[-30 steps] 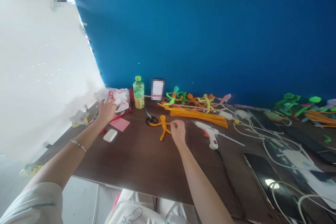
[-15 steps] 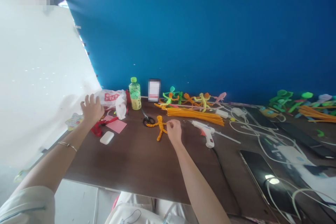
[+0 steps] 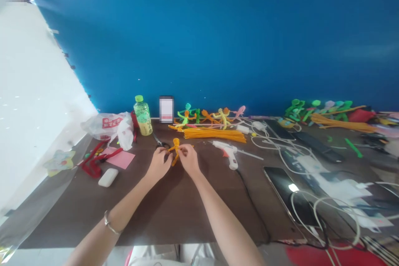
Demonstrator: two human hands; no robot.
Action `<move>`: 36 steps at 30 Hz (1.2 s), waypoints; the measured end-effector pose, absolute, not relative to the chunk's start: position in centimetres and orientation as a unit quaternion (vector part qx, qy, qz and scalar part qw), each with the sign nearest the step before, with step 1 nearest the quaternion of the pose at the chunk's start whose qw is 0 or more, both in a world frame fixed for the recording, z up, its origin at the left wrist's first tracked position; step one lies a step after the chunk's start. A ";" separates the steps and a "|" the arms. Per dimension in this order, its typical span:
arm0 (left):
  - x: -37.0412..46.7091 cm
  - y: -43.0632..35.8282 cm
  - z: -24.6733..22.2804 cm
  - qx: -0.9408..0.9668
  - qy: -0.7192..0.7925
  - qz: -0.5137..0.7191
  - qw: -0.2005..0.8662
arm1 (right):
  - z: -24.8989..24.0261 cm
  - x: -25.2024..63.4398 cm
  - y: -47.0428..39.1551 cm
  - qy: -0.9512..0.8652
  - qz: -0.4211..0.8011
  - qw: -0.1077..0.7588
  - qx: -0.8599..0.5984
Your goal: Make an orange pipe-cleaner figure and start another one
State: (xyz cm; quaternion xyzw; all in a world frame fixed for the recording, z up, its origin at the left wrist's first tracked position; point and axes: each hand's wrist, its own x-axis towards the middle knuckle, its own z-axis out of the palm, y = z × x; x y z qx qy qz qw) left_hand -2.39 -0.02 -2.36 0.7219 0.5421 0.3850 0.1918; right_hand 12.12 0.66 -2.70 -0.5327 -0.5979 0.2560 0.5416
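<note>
Orange figure (image 3: 176,144) — right hand (image 3: 189,160) pinching it; left hand (image 3: 159,164) now alongside, away from plastic bag (image 3: 98,126) — grip unclear.

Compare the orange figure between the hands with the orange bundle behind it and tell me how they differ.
The orange figure is wound into a body with limbs; the orange bundle is long, straight strands side by side.
The left hand and right hand are at the orange figure; neither is at the orange bundle.
Both share an orange colour.
</note>
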 end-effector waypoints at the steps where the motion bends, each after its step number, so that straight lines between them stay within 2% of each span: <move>1: -2.4 0.2 -2.3 0.708 0.540 0.395 0.226 | -2.4 11.9 0.5 -0.573 0.267 0.562 -0.534; 5: -3.3 0.2 -2.1 0.621 0.506 0.453 0.391 | -1.4 10.7 -0.6 -0.568 0.238 0.611 -0.497; 8: -3.9 0.0 -2.2 0.525 0.455 0.493 0.524 | -1.0 9.9 -1.3 -0.628 0.213 0.601 -0.445; 11: -4.2 -0.2 -2.2 0.472 0.411 0.505 0.594 | -0.7 9.5 -1.7 -0.653 0.215 0.596 -0.415; 18: -4.2 -0.6 -1.9 0.443 0.435 0.559 0.549 | 0.3 9.4 -1.6 -0.547 0.389 0.647 -0.361; 23: -3.9 -1.2 -0.9 0.359 0.362 0.483 0.712 | 0.4 9.8 -1.5 -0.528 0.510 0.596 -0.325; 26: -4.0 -1.2 -0.4 0.340 0.337 0.468 0.743 | 0.1 9.9 -1.3 -0.512 0.584 0.559 -0.290; 29: -4.2 -1.1 -0.3 0.336 0.320 0.494 0.735 | -0.3 9.9 -1.1 -0.473 0.619 0.566 -0.269; 36: -4.2 -0.9 -0.6 0.357 0.311 0.529 0.704 | -1.6 10.3 -0.4 -0.370 0.633 0.573 -0.365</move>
